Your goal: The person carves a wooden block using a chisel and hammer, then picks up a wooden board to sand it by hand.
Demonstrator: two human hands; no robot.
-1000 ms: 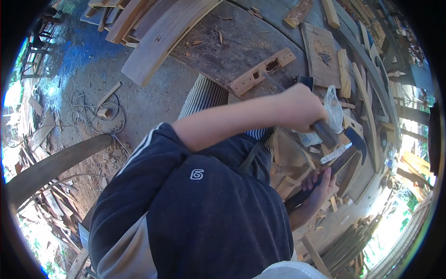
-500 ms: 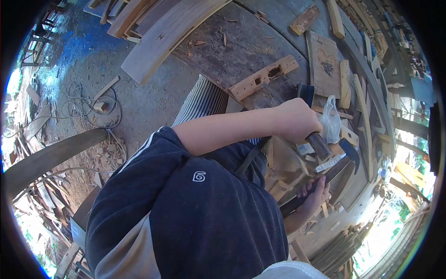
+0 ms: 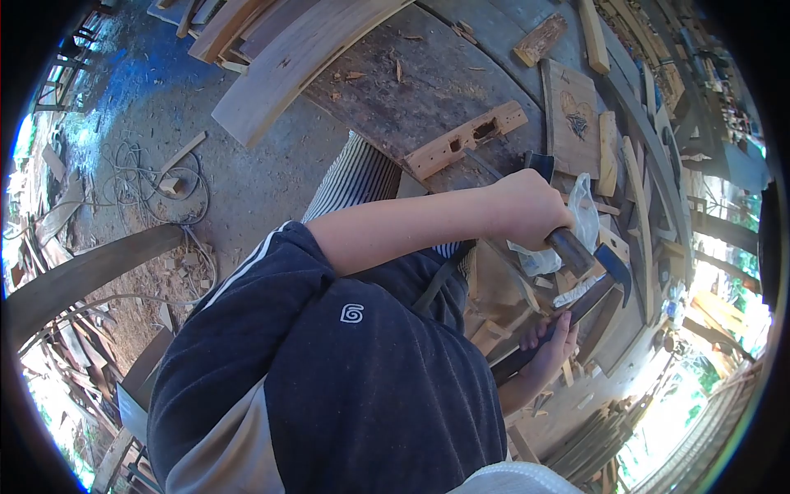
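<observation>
My left hand [image 3: 527,207] is closed around the chisel [image 3: 573,253], its brown handle end sticking out toward the right. The thin blade slants back to the upper left, beside a wooden block [image 3: 467,142] with rectangular holes cut in it. Lower down, my right hand [image 3: 553,344] wraps the dark handle of a hammer [image 3: 607,278]. The curved hammer head is close to the chisel's butt end. Behind the chisel lies a crumpled clear plastic bag [image 3: 584,216], partly covered by my left hand and the handle.
A stained work board [image 3: 374,90] carries the block and scattered chips. Beyond are a flat board with a dark drawing [image 3: 572,111], a rough offcut [image 3: 541,39] and long strips [image 3: 640,206]. Curved planks [image 3: 280,78] lie at upper left; coiled cable [image 3: 197,193] rests on the floor.
The hammer head has shifted slightly to the left and is nearer the chisel's butt end. The plastic bag shows more spread out below my left hand. Both grips stay the same.
</observation>
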